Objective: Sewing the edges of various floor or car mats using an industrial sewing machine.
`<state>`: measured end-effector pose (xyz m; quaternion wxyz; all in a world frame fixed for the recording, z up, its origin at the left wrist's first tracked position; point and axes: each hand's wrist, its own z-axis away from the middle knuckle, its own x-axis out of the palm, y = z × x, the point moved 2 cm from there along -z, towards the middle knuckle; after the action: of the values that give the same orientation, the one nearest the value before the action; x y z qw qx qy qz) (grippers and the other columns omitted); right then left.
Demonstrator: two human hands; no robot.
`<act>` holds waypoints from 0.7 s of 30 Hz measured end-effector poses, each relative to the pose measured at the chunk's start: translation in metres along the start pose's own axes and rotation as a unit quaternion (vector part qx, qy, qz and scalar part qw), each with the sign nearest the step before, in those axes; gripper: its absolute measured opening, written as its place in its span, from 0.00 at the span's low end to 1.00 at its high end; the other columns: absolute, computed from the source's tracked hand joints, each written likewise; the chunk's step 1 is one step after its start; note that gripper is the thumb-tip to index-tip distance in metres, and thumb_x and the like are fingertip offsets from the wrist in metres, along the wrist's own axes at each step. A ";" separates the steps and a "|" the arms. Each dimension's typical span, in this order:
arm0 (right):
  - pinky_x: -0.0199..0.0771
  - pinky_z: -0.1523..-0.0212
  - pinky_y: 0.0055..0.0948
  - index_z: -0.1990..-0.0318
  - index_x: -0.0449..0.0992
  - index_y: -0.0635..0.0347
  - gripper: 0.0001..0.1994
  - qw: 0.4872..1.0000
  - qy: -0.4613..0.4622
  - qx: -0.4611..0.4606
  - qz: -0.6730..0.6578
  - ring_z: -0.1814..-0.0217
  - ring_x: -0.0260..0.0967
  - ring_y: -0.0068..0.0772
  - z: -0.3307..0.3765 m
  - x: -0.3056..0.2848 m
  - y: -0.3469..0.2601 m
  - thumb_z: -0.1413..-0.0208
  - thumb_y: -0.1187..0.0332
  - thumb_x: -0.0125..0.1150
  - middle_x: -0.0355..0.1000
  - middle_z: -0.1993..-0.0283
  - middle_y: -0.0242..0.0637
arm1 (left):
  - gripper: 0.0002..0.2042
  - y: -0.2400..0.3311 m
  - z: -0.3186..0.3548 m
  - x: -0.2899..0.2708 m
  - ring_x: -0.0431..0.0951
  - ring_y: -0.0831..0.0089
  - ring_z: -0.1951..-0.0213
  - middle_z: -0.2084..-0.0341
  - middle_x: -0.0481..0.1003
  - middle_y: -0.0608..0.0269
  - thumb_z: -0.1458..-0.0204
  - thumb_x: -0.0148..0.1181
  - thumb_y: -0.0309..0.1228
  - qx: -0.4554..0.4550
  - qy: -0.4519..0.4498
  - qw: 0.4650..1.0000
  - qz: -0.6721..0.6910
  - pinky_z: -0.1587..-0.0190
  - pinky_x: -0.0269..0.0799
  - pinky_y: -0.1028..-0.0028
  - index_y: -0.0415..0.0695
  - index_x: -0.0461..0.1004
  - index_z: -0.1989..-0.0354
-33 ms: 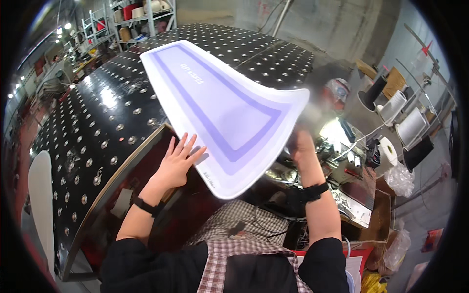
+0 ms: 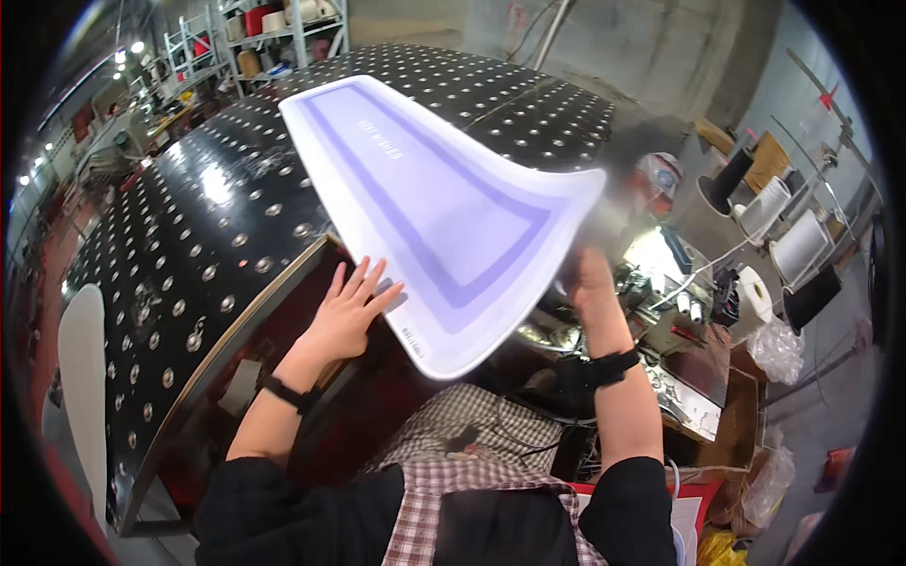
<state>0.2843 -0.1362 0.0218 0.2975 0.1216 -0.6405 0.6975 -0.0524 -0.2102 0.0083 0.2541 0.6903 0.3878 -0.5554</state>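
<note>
Fig. Tapered lilac-and-white panel (image 2: 429, 208) between a person's two bare hands, partly over a studded black table (image 2: 189, 236).
Positions follow a clock dial centred on the panel, whose narrow end points to 11 o'clock, over the table, and whose flared end spans roughly 2 to 6 o'clock. The left hand (image 2: 342, 325), at 7 o'clock, has its fingers spread wide, with the tips at the panel's long border. The right hand (image 2: 593, 281), at 4 o'clock, lies beside the flared edge; its fingers are partly hidden and blurred, so whether they grip cannot be told (each wrist bears a black band (image 2: 291, 393)). Thread cones (image 2: 796, 247) appear at 3 o'clock and laden shelving (image 2: 294, 41) at 11 o'clock, beyond the table.
</note>
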 end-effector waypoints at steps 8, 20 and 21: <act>0.64 0.61 0.22 0.56 0.73 0.53 0.11 0.987 -0.145 -0.074 0.000 0.63 0.66 0.22 0.016 0.035 -0.032 0.46 0.64 0.52 0.70 0.68 0.27 | 0.08 -0.001 -0.028 -0.040 0.74 0.61 0.82 0.85 0.71 0.52 0.49 0.54 0.33 -0.121 0.220 0.950 0.187 0.76 0.70 0.68 0.42 0.74 0.72; 0.42 0.90 0.14 0.71 0.69 0.46 0.21 0.975 -0.030 0.122 0.182 0.86 0.55 0.14 0.059 0.074 0.064 0.57 0.40 0.60 0.63 0.80 0.21 | 0.22 -0.118 -0.005 -0.025 0.71 0.71 0.68 0.71 0.74 0.54 0.44 0.47 0.41 -0.335 0.384 0.662 0.550 0.63 0.66 0.72 0.27 0.71 0.63; 0.43 0.90 0.14 0.72 0.69 0.47 0.21 0.970 -0.014 0.148 0.193 0.86 0.55 0.14 0.056 0.074 0.070 0.58 0.40 0.61 0.63 0.80 0.21 | 0.22 -0.122 0.002 -0.016 0.71 0.71 0.68 0.71 0.74 0.54 0.44 0.47 0.41 -0.323 0.406 0.667 0.535 0.63 0.66 0.72 0.27 0.71 0.63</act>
<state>0.1735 -0.1716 0.0134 0.1266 0.0484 -0.5457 0.8270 -0.1542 -0.1464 0.0335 0.5316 0.8116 0.1718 0.1711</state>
